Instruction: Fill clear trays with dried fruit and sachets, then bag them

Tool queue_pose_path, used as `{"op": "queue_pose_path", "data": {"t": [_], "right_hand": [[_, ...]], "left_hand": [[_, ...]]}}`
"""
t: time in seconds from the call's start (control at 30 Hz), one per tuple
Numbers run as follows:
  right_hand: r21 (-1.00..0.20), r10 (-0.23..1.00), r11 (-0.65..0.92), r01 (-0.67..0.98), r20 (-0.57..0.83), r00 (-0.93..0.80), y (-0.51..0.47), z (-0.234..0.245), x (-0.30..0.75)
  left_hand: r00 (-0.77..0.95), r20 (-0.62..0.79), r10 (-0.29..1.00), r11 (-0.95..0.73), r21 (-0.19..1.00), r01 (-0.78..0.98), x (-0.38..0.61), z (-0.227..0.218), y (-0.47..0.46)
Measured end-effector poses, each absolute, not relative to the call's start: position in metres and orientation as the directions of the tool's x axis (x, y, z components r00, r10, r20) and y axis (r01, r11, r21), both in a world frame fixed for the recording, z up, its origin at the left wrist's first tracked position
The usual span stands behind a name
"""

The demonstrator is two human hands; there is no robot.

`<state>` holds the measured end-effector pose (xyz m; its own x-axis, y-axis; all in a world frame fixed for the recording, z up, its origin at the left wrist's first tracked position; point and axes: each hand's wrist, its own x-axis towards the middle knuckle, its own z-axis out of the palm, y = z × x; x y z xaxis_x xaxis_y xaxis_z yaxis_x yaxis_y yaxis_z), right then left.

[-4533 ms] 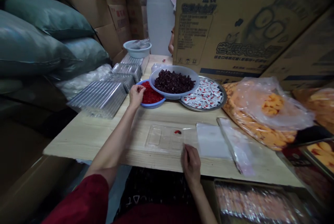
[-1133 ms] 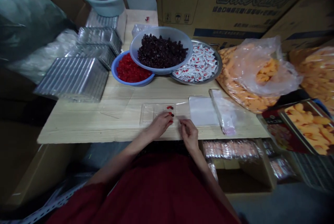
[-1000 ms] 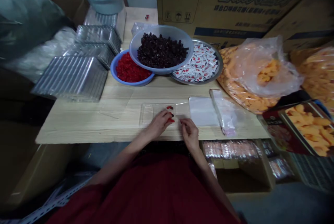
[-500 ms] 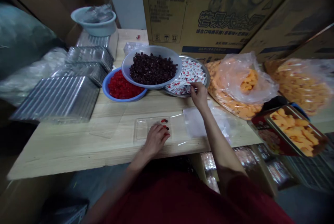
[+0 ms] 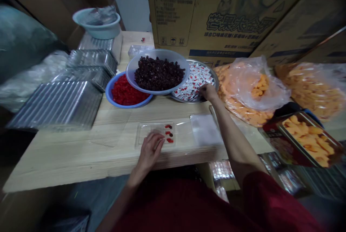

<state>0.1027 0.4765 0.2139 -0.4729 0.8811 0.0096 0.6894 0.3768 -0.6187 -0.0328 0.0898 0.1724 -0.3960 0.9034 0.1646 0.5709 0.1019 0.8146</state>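
My left hand [image 5: 150, 150] hovers over a shallow clear plastic tray [image 5: 138, 134]. Its thumb and fingers are pinched together, with a small pale spot at the tips too tiny to name. Along the tray's right side lie small red-and-dark candies [image 5: 169, 133] in a column. My right hand [image 5: 208, 92] reaches into a metal bowl [image 5: 216, 80] filled with small white packets [image 5: 198, 75] printed in red. Its fingers curl down among the packets, and what they grip is hidden.
A pale bowl of dark candies [image 5: 159, 73] overlaps the metal bowl and a blue bowl of red candies [image 5: 127, 91]. Stacked clear trays [image 5: 62, 102] stand left. Bags of orange pieces [image 5: 240, 106] and an orange-filled tin [image 5: 308, 138] sit right. Cartons [image 5: 229, 12] rise behind; white sheets [image 5: 205, 129] lie near my right forearm.
My left hand has drawn left and toward me, uncovering the lowest red candy in the tray. My right hand has shifted slightly right and lower within the packet bowl, fingers more curled.
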Motion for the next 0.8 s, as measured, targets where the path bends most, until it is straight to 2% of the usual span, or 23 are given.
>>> {"op": "queue_pose_path", "data": {"t": [0.1, 0.2, 0.3, 0.37, 0.43, 0.53, 0.63, 0.7, 0.8], "right_hand": [[-0.729, 0.904, 0.352, 0.587, 0.102, -0.415, 0.471, 0.226, 0.12], [-0.819, 0.908, 0.329, 0.469, 0.139, -0.395, 0.437, 0.233, 0.131], [-0.911, 0.859, 0.282, 0.302, 0.1, -0.501, 0.375, 0.228, 0.129], [-0.977, 0.772, 0.166, 0.132, 0.046, -0.634, 0.329, 0.22, 0.119], [-0.996, 0.704, 0.063, 0.057, 0.004, -0.71, 0.291, 0.208, 0.108], [-0.998, 0.698, -0.01, 0.057, -0.048, -0.715, 0.257, 0.191, 0.095], [-0.997, 0.721, -0.047, 0.068, -0.081, -0.689, 0.244, 0.175, 0.096], [-0.995, 0.726, -0.077, 0.065, -0.1, -0.68, 0.237, 0.166, 0.103], [-0.989, 0.73, -0.14, 0.039, -0.13, -0.671, 0.224, 0.156, 0.111]], "left_hand": [[-0.451, 0.166, 0.877, 0.096, 0.859, 0.503, -0.035, 0.183, 0.097], [-0.53, 0.17, 0.831, 0.08, 0.906, 0.416, -0.029, 0.196, 0.115], [-0.572, 0.082, 0.816, 0.034, 0.981, 0.188, -0.019, 0.207, 0.138], [-0.524, 0.015, 0.851, 0.004, 0.999, 0.036, -0.017, 0.209, 0.15], [-0.477, -0.019, 0.879, 0.011, 1.0, -0.019, -0.023, 0.206, 0.154], [-0.493, -0.031, 0.87, 0.074, 0.995, 0.067, -0.049, 0.198, 0.144], [-0.518, 0.027, 0.855, 0.15, 0.943, 0.297, -0.083, 0.193, 0.125], [-0.472, 0.067, 0.879, 0.189, 0.859, 0.475, -0.102, 0.193, 0.117], [-0.288, 0.044, 0.957, 0.182, 0.684, 0.707, -0.117, 0.197, 0.12]]}}
